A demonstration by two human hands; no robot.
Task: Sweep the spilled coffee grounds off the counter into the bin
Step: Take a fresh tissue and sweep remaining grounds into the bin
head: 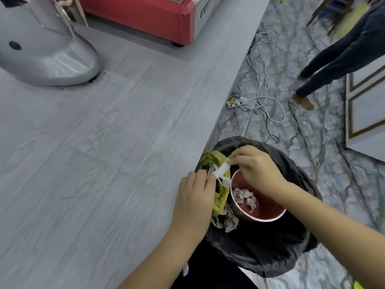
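Observation:
The bin, lined with a black bag, stands on the floor against the counter's right edge. Inside lie a red cup with paper scraps, a yellow-green plastic bag and crumpled paper. Both my hands hover over the bin's left side and hold a small white tissue between them. My left hand pinches its lower end at the counter edge. My right hand pinches its upper end. The grey wood-grain counter shows no grounds that I can make out.
A silver machine base sits at the counter's back left, with a red appliance behind it. White cables and a power strip lie on the marbled floor. Another person's legs stand at the upper right.

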